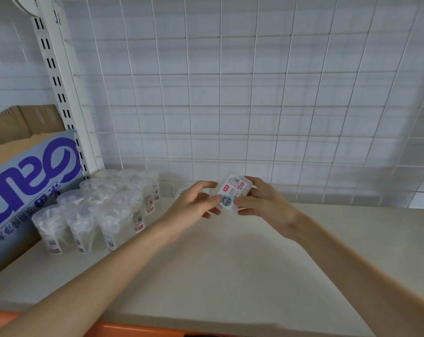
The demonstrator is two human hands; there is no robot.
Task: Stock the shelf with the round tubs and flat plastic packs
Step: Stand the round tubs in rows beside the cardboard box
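A flat clear plastic pack (232, 190) with a white label, red marks and a teal picture is held above the shelf, near the back. My left hand (196, 203) grips its left edge with the fingertips. My right hand (262, 200) grips its right side. Both hands hold the pack tilted, its label facing me. Several round clear tubs (104, 210) with barcode labels stand in rows at the shelf's left end. Something pale shows just behind my left hand at the back of the shelf; I cannot tell what it is.
The cream shelf board (230, 263) has an orange front edge. A white wire grid (230, 93) forms the back. A blue and white carton (28, 190) stands left of the tubs, by the slotted upright (60, 93). Brown cardboard (23, 122) lies behind it.
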